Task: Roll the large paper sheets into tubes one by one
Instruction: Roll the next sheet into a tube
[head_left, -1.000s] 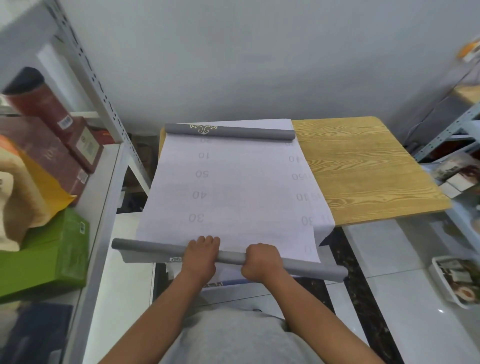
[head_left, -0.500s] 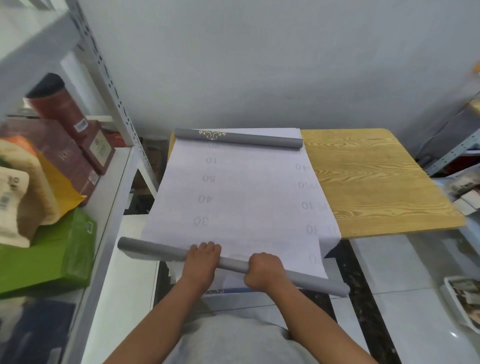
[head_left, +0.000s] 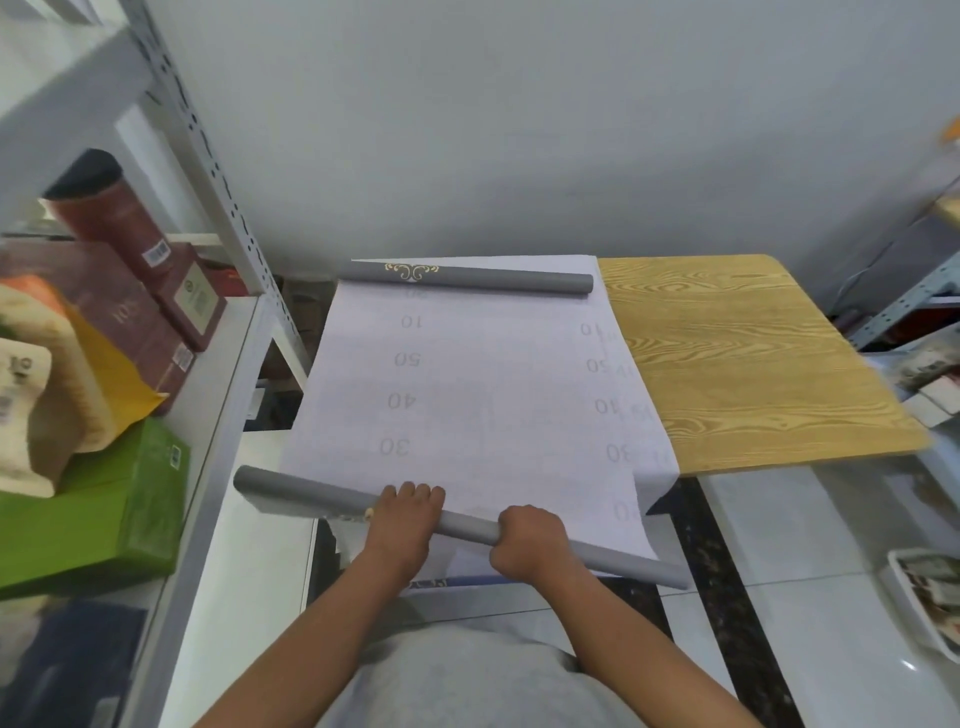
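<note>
A large white paper sheet (head_left: 493, 400) with faint mirrored numbers lies over the left part of a wooden table (head_left: 737, 364). Its near end is rolled into a grey tube (head_left: 311, 493) that slants from upper left to lower right past the table's front edge. My left hand (head_left: 402, 512) grips the tube near its middle, fingers curled over the top. My right hand (head_left: 530, 538) grips it just to the right. A second grey tube (head_left: 498, 280) with a gold ornament lies across the sheet's far end. More paper hangs under the near tube.
A metal shelf (head_left: 218, 395) on the left holds a green box (head_left: 93, 514), maroon boxes (head_left: 130, 317), a dark red cylinder and bags. A grey wall stands behind the table. White floor tiles, another rack and a tray (head_left: 930, 597) lie to the right.
The near tube has tilted a little more, its right end lower. Both hands keep the same grip. The camera view has shifted slightly downward.
</note>
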